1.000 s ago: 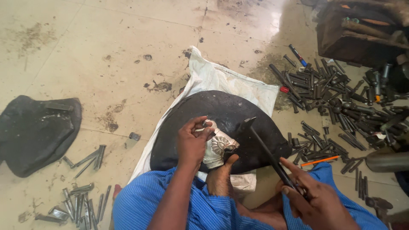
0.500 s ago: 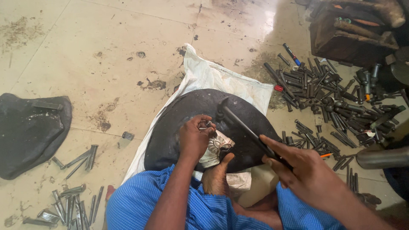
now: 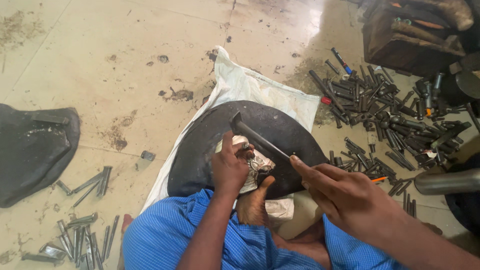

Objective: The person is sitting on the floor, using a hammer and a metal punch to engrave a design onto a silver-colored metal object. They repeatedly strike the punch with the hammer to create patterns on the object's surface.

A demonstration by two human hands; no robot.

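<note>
My left hand (image 3: pixel 229 167) pinches a small metal part (image 3: pixel 245 146) against a crumpled white cloth (image 3: pixel 257 167) on a round black rubber pad (image 3: pixel 280 127). My right hand (image 3: pixel 345 195) grips the handle of a dark hammer (image 3: pixel 255 137), whose head hangs just above and left of the part. My bare foot (image 3: pixel 252 205) rests on the pad's near edge, between my blue-clad knees.
A white sack (image 3: pixel 250 87) lies under the pad. A heap of dark bolts and rods (image 3: pixel 390 117) covers the floor to the right, below a dark wooden box (image 3: pixel 410 37). More metal pieces (image 3: pixel 80 235) and a black rubber piece (image 3: pixel 35 147) lie at left.
My right hand has swung the hammer forward and to the left, bringing its head down close over the part held by my left hand. The left hand has stayed on the cloth.
</note>
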